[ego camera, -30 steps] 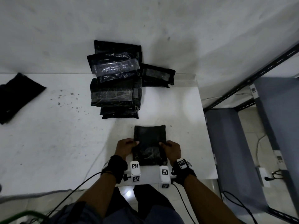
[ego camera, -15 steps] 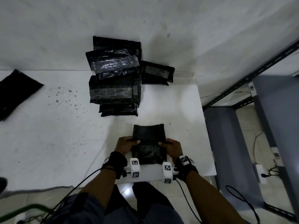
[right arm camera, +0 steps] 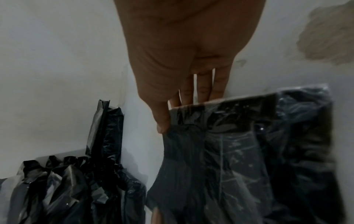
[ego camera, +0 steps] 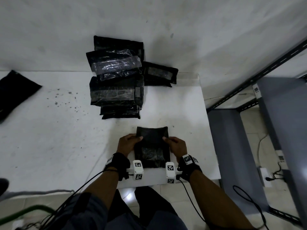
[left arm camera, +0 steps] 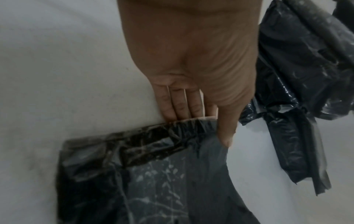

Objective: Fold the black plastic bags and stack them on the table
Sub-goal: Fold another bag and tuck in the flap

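Your left hand (ego camera: 128,143) and right hand (ego camera: 177,145) both grip the black plastic bag (ego camera: 152,146) at the near edge of the white desk (ego camera: 49,138), one on each side edge. In each wrist view the thumb lies on top of the plastic and the fingers go under its folded edge, so each hand pinches the bag. Its far portion is raised and bowed over the part lying flat on the desk; a glossy clear strip shows on the flat part.

Beyond it, toward the wall (ego camera: 166,22), sits the pile of folded bags (ego camera: 116,83), overlapping untidily, the upper ones leaning on the wall. One more folded bag (ego camera: 159,73) lies just beside the pile on its right, touching it.

At the far left of the desk lies a separate black bag (ego camera: 15,93), well apart from the rest. Dark specks (ego camera: 64,100) mark the desk between it and the pile.

A grey metal shelf rack (ego camera: 249,130) stands to the right of the desk. Cables (ego camera: 93,180) run from both wrist cameras down past your arms.
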